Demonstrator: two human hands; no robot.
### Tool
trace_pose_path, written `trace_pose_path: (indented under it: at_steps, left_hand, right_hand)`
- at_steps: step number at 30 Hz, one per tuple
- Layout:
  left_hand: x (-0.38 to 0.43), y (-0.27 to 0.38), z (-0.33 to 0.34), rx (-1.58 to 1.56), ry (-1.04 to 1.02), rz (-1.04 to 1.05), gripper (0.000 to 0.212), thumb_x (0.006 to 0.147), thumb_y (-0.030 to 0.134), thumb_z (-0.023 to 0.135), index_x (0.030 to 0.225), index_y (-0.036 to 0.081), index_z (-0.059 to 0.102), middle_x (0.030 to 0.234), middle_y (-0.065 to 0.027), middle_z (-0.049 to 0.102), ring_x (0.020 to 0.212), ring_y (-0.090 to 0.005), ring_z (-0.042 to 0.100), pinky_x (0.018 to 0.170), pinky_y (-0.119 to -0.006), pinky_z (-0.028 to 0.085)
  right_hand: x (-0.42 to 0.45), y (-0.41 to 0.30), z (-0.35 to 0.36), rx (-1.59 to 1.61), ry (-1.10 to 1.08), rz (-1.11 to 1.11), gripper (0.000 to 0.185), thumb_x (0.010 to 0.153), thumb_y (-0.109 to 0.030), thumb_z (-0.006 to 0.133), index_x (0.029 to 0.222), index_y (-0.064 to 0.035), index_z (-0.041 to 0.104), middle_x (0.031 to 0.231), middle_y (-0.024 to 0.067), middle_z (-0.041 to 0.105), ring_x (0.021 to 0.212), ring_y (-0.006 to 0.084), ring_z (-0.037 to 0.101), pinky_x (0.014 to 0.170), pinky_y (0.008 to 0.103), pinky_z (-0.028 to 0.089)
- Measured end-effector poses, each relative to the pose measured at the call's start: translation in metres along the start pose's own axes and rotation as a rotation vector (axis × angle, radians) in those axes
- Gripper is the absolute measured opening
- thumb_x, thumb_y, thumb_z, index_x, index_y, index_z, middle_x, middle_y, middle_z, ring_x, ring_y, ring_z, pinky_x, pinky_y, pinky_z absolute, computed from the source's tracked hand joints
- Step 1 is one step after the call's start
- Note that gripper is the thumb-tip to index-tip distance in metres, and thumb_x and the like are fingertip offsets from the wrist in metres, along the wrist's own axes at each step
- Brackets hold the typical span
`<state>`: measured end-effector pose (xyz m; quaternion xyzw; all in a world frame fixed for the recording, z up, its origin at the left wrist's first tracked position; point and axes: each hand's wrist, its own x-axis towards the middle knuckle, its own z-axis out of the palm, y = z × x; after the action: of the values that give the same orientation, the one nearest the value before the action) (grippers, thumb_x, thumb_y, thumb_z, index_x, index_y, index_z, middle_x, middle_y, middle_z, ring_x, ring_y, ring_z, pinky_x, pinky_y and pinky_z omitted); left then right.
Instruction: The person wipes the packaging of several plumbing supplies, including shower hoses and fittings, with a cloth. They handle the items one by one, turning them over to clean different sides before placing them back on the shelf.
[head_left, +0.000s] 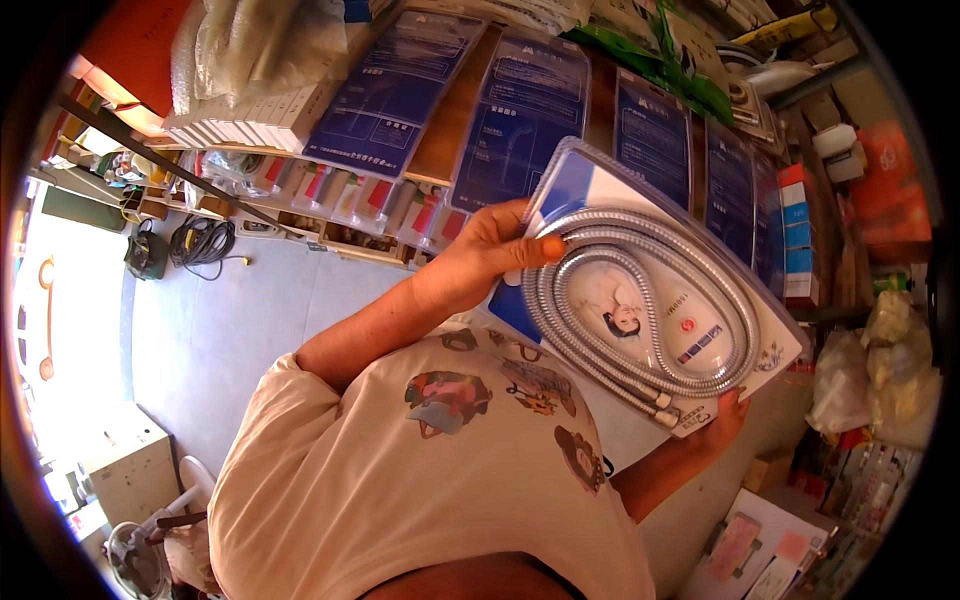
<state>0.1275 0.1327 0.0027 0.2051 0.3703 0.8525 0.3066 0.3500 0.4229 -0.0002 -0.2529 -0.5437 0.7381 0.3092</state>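
A coiled metal shower hose (645, 277) lies inside a clear plastic blister pack (780, 341) with a printed white and blue card. The pack is held up, tilted, in front of my chest. My left hand (499, 244) grips its upper left edge, the thumb lying over the front and the fingers behind. At the lower right corner, my right hand (716, 431) holds the pack from beneath, its fingers mostly hidden behind the card. The hose's metal end fittings (664, 409) show near the pack's lower edge.
Blue-backed blister packs (525, 112) lie in a row on a wooden shelf (442, 139) before me. White boxes (247, 120) and bubble wrap (247, 52) stand at its left. A coiled black cable (202, 244) rests on the floor. Plastic bags (840, 382) hang at the right.
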Motion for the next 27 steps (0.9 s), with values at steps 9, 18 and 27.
trace_pose_path:
  at_steps: [9,18,27]
  left_hand:
    - [0.006,0.034,0.014,1.089,0.231,0.879,0.049,0.075,0.001,0.065,0.123,0.003,0.053,0.108,-0.0119,0.054,0.096,-0.0255,0.053,0.085,-0.033,0.042]
    - [0.01,0.049,-0.01,1.362,0.166,0.935,0.041,0.072,-0.012,0.056,0.107,0.006,0.064,0.098,-0.0095,0.059,0.092,-0.0238,0.057,0.079,-0.031,0.046]
    - [0.045,0.097,-0.114,1.123,0.423,0.7,0.027,0.086,-0.001,0.054,0.113,0.003,0.059,0.109,-0.0073,0.062,0.1,-0.0136,0.057,0.087,-0.025,0.044]
  right_hand:
    - [0.001,0.003,-0.003,-0.028,0.153,-0.105,0.066,0.085,-0.023,0.064,0.135,0.0033,0.03,0.13,0.0186,0.042,0.111,0.0279,0.05,0.092,0.0406,0.046]
    - [0.004,-0.019,0.072,0.198,0.304,-0.214,0.055,0.097,-0.033,0.039,0.138,0.002,0.027,0.139,0.0148,0.035,0.123,0.0288,0.04,0.104,0.0407,0.033]
    - [0.001,-0.016,0.084,0.247,0.317,-0.271,0.051,0.097,-0.03,0.038,0.137,0.0011,0.031,0.137,0.0143,0.038,0.12,0.0284,0.043,0.101,0.0418,0.036]
